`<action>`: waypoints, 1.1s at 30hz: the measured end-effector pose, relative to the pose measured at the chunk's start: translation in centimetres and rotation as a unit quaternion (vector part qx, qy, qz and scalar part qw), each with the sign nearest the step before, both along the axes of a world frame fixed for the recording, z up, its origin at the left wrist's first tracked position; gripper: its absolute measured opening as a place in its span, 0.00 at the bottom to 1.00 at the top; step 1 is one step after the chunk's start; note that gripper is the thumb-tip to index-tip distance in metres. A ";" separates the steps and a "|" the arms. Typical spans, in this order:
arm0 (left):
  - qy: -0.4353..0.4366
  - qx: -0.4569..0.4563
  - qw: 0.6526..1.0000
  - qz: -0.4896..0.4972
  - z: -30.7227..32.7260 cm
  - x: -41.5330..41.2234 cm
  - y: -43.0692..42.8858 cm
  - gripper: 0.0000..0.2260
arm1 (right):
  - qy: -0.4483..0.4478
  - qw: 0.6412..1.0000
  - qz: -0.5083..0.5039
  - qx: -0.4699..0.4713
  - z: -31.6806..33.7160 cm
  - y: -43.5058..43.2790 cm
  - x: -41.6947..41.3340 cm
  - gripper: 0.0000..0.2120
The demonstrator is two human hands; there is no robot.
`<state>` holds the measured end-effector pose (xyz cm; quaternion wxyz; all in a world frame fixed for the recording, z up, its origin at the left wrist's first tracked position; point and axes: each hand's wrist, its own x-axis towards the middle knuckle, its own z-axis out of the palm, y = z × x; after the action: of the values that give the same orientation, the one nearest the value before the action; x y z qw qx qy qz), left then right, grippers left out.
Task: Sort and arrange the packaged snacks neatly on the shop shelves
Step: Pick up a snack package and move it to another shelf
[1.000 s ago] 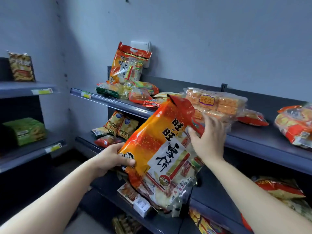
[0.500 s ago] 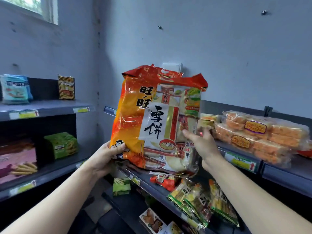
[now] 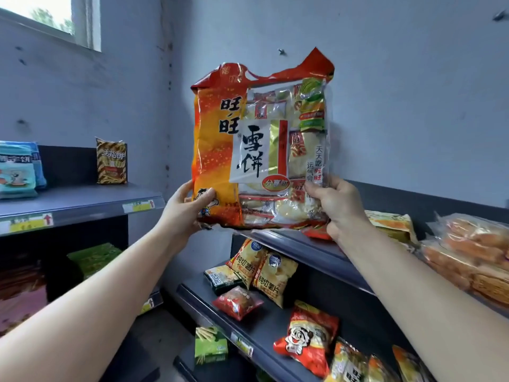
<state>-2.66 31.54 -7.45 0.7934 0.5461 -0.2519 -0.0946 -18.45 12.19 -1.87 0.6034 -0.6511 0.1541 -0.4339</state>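
Bag of rice crackers [image 3: 261, 150] is upright between both hands, front label to the camera, and lifted clear of the stock. The left hand [image 3: 190, 208] grips its lower left corner with the thumb across the front. The right hand [image 3: 334, 205] pinches its lower right edge with curled fingers. A second ago the bag was tilted and low, in front of the shelf rail. It has since been raised and squared, and its bottom edge is now level with the upper shelf [image 3: 316, 252] just beyond the hands.

Assessment: transport is finished and placement is due, standing the bag on that shelf. A yellow-green packet [image 3: 391, 224] lies just behind the right hand and may obstruct seating. Crisp packets [image 3: 261, 274] on the shelf below the hands lie untidy and remain unsorted.
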 end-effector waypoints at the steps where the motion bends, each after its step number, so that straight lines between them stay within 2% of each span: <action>1: -0.008 0.007 1.000 0.012 0.4 0.9 -0.7 0.25 | -0.006 1.000 -0.011 0.000 0.5 -0.5 1.0 0.08; 4: -0.045 0.067 0.995 0.062 1.4 3.3 -2.8 0.27 | -0.022 0.999 -0.045 -0.005 2.0 -2.4 3.9 0.10; 7: -0.075 0.127 0.985 0.086 1.6 6.1 -5.3 0.27 | -0.052 0.996 -0.079 0.000 3.1 -4.7 6.8 0.18; 11: -0.156 0.243 0.954 0.083 1.8 9.3 -8.8 0.21 | -0.086 0.990 -0.114 0.009 4.1 -8.2 10.5 0.12; 14: -0.217 0.318 0.921 0.056 2.0 11.2 -11.0 0.24 | -0.097 0.986 -0.138 0.008 4.7 -10.7 13.2 0.12; 16: -0.251 0.392 0.885 0.029 2.1 12.4 -12.0 0.29 | -0.091 0.984 -0.153 0.005 4.8 -12.1 15.0 0.13; 18: -0.296 0.495 0.817 -0.014 1.9 13.8 -13.0 0.34 | -0.084 0.982 -0.171 0.006 4.5 -13.2 16.6 0.14; 19: -0.306 0.524 0.794 -0.037 1.7 14.5 -13.5 0.35 | -0.082 0.980 -0.182 0.007 4.3 -13.7 17.3 0.15; 20: -0.306 0.524 0.793 -0.054 1.6 15.2 -14.0 0.35 | -0.079 0.978 -0.191 0.007 4.1 -14.2 18.1 0.15; 23: -0.235 0.432 0.870 -0.028 1.9 17.1 -15.7 0.26 | -0.062 0.976 -0.209 0.001 3.4 -15.3 20.4 0.13; 24: -0.221 0.429 0.876 0.005 2.1 17.8 -16.2 0.25 | -0.057 0.975 -0.216 -0.002 3.2 -15.5 21.1 0.13; 28: -0.223 0.530 0.817 0.035 1.9 21.5 -17.9 0.20 | -0.036 0.969 -0.243 -0.025 2.6 -16.3 23.6 0.11; 33: -0.206 0.574 0.792 0.004 0.8 25.5 -19.4 0.20 | -0.012 0.961 -0.270 -0.057 1.8 -17.2 26.0 0.07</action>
<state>22.89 12.13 -6.70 0.2636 0.9087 -0.3066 -0.1035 7.52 -4.98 -0.05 0.4276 -0.6132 0.2924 -0.5964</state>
